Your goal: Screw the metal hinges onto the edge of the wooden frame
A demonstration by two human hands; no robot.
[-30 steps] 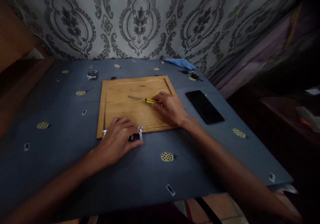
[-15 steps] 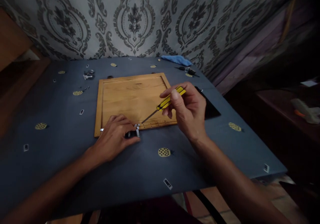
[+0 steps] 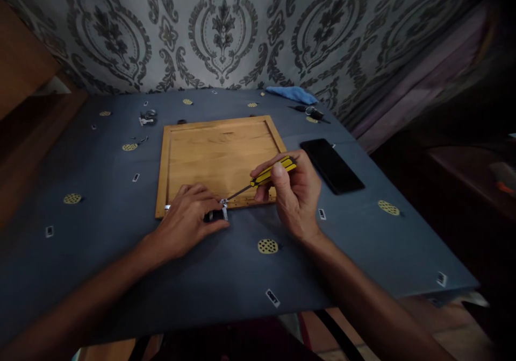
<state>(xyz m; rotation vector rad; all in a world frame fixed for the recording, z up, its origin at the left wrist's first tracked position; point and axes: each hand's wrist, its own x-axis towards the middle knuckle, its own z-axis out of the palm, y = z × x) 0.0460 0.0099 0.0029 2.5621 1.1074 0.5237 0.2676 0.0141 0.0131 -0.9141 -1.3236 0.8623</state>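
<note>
A framed wooden panel (image 3: 217, 151) lies flat on the blue patterned table covering (image 3: 226, 285). At its near edge, a metal hinge (image 3: 224, 209) sits between the thumb and fingers of my left hand (image 3: 187, 218), which is closed on it; part of the hinge is hidden behind the fingers. My right hand (image 3: 292, 194) grips a yellow-and-black screwdriver (image 3: 270, 172), its shaft slanting down to the left. The tip is at the hinge; whether it sits in a screw I cannot tell. A row of small holes shows along the panel's near edge, right of the hinge.
A black phone (image 3: 332, 165) lies right of the panel. Behind are a blue cloth (image 3: 292, 94) and a dark tool (image 3: 312, 113). More metal hardware (image 3: 148, 117) and a few small screws (image 3: 143, 139) lie at the back left. A patterned wall covering (image 3: 223, 33) borders the far side.
My right hand has come down and left, bringing the screwdriver tip onto the hinge. More of the phone now shows. My left hand keeps its hold, and the view has shifted slightly.
</note>
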